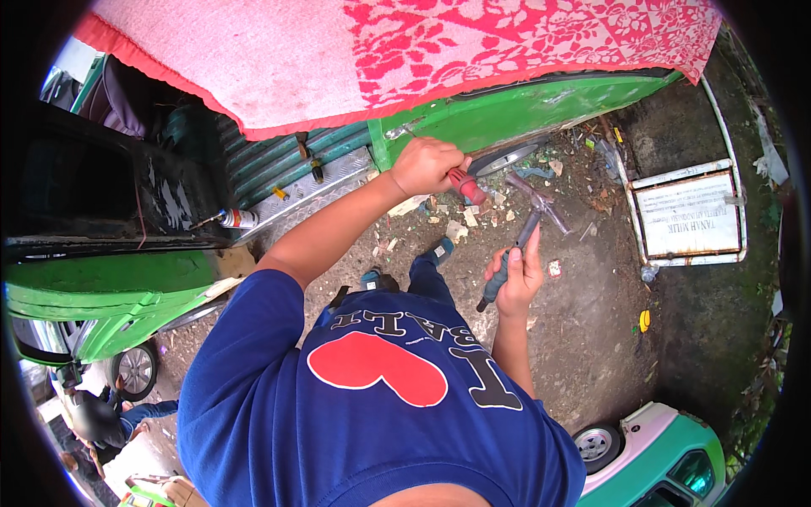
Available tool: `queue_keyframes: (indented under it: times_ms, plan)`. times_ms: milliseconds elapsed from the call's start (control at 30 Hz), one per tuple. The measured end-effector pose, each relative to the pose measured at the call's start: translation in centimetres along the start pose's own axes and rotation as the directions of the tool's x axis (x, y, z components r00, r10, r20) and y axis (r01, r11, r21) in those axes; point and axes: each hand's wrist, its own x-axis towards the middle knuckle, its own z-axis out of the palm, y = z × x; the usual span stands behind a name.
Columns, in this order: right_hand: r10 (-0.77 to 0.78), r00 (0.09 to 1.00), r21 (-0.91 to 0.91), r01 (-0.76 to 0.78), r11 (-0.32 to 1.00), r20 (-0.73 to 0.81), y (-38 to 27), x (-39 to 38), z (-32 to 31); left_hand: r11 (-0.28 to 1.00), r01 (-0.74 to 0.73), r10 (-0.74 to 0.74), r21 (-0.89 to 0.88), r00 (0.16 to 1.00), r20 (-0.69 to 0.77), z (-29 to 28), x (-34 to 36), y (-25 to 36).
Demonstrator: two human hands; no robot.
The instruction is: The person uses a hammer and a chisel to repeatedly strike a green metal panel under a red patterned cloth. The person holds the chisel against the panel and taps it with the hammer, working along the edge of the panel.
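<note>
My left hand (427, 166) is closed around a red-handled screwdriver (467, 186), the handle's end sticking out toward the right. Its thin metal shaft points at the edge of a green car panel (473, 120), near a scraped bare patch; whether the tip touches is hard to tell. My right hand (517, 283) grips a hammer (527, 230) by its dark grip, below and to the right of the screwdriver. The metal hammer head (541, 201) is up, apart from the screwdriver's handle. A pink and red patterned cloth (338, 68) covers the top of the car.
A spray can (239, 219) and a yellow-and-black-handled tool (317, 171) lie along the metal sill at left. Paint flakes (456, 231) litter the ground. At right stands a framed white sign (688, 215). A teal and white vehicle (659, 456) is at lower right; another person (106, 418) sits at lower left.
</note>
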Motion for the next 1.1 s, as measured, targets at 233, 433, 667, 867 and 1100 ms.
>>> queue_keyframes:
  times_ms: [233,433,667,867,1100]
  plan:
    - [-0.003,1.0,-0.111,0.004,0.994,0.013,0.1,-0.3,-0.3,0.999,0.034,-0.034,0.021,0.999,-0.002,0.3,0.4,-0.1]
    - [-0.375,0.924,-0.134,0.382,0.914,0.079,1.3,-2.4,-0.6,0.998,0.057,-0.057,-0.005,0.998,-0.017,0.6,0.5,-0.4]
    - [-0.165,0.986,-0.2,0.165,0.966,0.014,-0.2,-1.4,-0.8,0.994,0.098,-0.098,0.041,0.995,-0.021,0.8,0.9,-0.4]
    - [-0.125,0.992,-0.144,0.121,0.982,-0.024,-0.9,-1.4,-0.4,0.998,0.064,-0.065,0.02,0.997,0.037,0.6,0.3,0.1]
    - [-0.052,0.998,-0.091,0.049,0.995,-0.029,-0.4,-1.5,-0.5,0.998,0.049,-0.05,0.034,0.998,0.043,0.5,0.2,-0.2]
